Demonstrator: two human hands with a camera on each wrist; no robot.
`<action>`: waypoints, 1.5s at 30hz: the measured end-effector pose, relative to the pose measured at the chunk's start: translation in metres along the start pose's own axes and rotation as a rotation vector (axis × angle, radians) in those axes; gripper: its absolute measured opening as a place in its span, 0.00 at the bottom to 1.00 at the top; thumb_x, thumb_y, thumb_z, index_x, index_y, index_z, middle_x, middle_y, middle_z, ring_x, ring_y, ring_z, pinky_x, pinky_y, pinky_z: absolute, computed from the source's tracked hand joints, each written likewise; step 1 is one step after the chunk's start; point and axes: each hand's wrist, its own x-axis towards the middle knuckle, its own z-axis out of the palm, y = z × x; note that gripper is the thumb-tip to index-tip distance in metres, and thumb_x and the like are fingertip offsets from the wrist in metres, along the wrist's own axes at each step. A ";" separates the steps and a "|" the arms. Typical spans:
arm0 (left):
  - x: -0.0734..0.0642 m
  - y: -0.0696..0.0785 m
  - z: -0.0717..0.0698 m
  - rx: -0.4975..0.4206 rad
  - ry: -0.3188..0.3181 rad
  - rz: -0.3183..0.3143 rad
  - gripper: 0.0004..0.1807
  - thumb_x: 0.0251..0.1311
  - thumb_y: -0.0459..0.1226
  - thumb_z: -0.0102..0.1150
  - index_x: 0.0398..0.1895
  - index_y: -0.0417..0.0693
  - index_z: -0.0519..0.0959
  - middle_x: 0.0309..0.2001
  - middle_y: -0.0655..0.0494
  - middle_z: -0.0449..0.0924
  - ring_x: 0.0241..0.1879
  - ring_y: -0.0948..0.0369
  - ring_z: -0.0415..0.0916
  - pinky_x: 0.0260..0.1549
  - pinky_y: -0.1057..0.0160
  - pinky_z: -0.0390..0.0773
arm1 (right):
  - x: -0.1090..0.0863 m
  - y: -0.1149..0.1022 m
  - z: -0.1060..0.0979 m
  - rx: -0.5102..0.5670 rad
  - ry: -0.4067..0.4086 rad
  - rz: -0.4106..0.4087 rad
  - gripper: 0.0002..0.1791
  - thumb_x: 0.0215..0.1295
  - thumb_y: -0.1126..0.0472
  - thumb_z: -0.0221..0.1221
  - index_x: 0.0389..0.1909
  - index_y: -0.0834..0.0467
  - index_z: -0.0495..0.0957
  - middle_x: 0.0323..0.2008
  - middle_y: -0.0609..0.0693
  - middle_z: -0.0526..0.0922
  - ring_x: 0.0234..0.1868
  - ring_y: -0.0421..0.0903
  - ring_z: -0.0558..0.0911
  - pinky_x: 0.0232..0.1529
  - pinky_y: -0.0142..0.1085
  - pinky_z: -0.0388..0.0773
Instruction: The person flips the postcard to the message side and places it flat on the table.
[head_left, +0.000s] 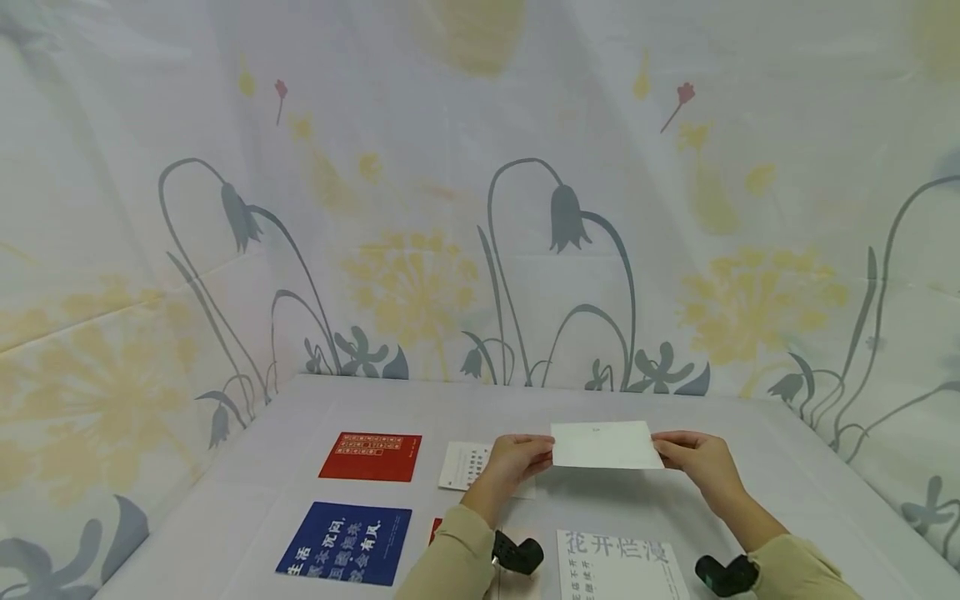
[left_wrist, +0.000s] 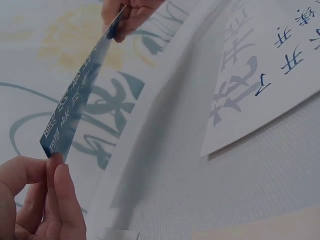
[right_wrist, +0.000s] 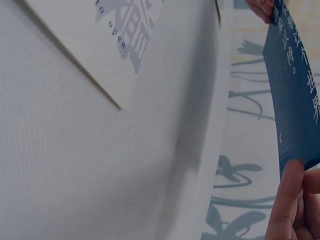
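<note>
Both hands hold up one card (head_left: pixel 606 446) by its two short ends, above the table. Its plain white side faces the head camera; the wrist views show a dark blue side (left_wrist: pixel 75 95) with white Chinese characters. My left hand (head_left: pixel 513 468) pinches the left end between thumb and fingers, and my right hand (head_left: pixel 701 467) pinches the right end likewise. Below and nearer lies a white card (head_left: pixel 618 567) with large grey characters, cut off by the frame's lower edge. Behind the left hand, another white card with dark characters (head_left: pixel 465 467) is partly covered.
To the left, a red card (head_left: pixel 371 457) lies on the white tabletop (head_left: pixel 247 500), with a blue card (head_left: pixel 347 543) in front of it. Beneath the left sleeve, a red item (head_left: pixel 436 528) shows only slightly. A flower-patterned curtain (head_left: pixel 450 208) stands behind the table.
</note>
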 end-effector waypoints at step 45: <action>-0.003 -0.012 0.007 0.319 0.050 -0.033 0.15 0.44 0.19 0.63 0.39 0.35 0.81 0.27 0.53 0.78 0.23 0.62 0.77 0.25 0.66 0.81 | 0.000 0.017 0.007 -0.116 -0.057 0.148 0.21 0.53 0.70 0.60 0.47 0.78 0.72 0.32 0.55 0.80 0.26 0.43 0.78 0.28 0.35 0.80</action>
